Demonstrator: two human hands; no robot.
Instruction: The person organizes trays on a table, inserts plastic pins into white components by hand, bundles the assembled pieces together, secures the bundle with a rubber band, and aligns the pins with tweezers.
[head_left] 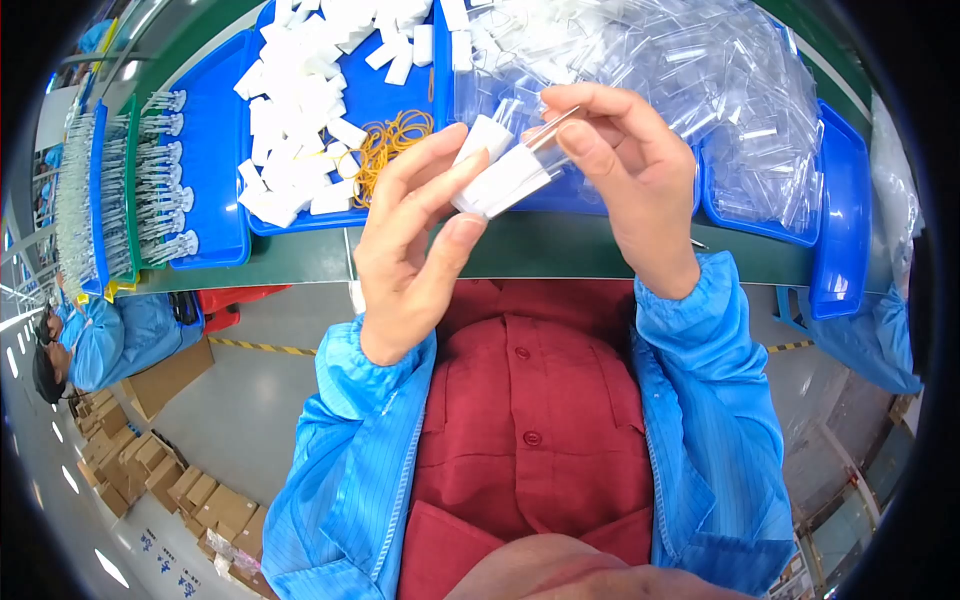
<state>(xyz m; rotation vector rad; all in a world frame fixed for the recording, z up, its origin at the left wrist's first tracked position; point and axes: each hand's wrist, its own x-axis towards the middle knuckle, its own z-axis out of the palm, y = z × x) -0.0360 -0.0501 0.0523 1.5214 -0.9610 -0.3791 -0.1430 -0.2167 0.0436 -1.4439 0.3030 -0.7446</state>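
Observation:
Between my two hands, over the near edge of the trays, is a small white box-shaped piece [500,185]. My left hand [410,240] grips it between thumb and fingers from the left. A second white piece [482,138] shows just behind, near the left fingertips. My right hand [640,170] pinches a thin clear plastic piece [548,128] between thumb and fingers, its lower end meeting the white piece. Whether the clear piece is inside or only against it, I cannot tell.
A blue tray [385,85] holds many white pieces [300,110] and yellow-brown rubber bands [388,150]. Another blue tray [740,226] is heaped with clear plastic pieces [720,90]. Racks of clear slender parts [160,180] stand at left. Co-workers in blue sit on both sides.

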